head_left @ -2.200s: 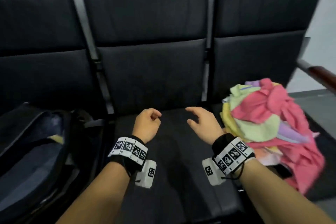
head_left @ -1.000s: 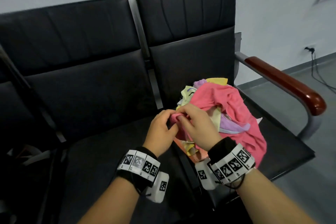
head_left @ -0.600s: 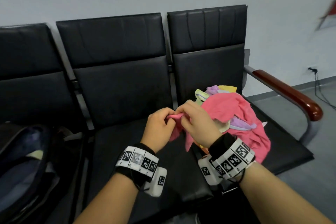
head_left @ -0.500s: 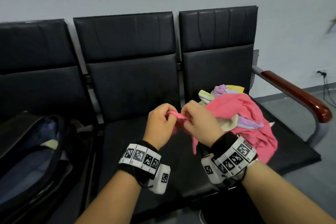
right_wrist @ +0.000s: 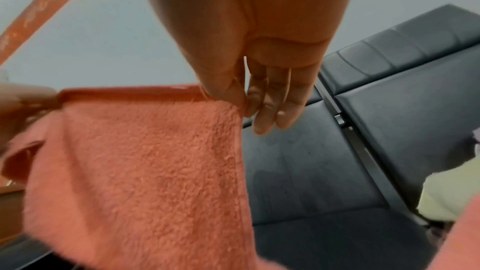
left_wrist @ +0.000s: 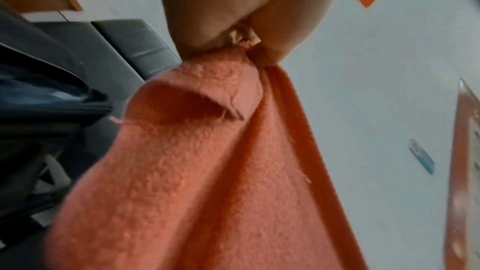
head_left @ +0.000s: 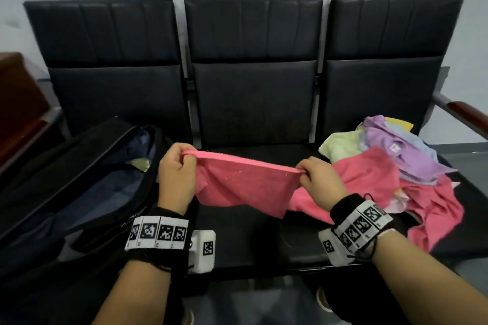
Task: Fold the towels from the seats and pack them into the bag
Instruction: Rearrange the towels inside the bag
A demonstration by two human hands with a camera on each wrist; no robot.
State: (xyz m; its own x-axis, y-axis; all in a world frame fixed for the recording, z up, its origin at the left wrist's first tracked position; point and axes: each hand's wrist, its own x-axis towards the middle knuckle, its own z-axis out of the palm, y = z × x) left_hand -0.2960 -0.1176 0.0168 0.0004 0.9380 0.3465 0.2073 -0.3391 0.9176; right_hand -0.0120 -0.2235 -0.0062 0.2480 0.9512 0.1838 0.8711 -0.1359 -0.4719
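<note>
Stretching a pink towel point(head_left: 243, 187) taut between both hands, the person holds it above the middle seat point(head_left: 250, 232) of the black bench. The left hand point(head_left: 175, 174) pinches one top corner, fingers point(left_wrist: 207, 17) curled tight on the hem; the right hand point(head_left: 320, 182) pinches the other corner between thumb and forefinger, its other fingers point(right_wrist: 270, 100) hanging loosely straight. An open dark bag point(head_left: 79, 179) lies on the left seat. A heap of towels point(head_left: 401, 166), pink, purple, green and yellow, sits on the right seat.
</note>
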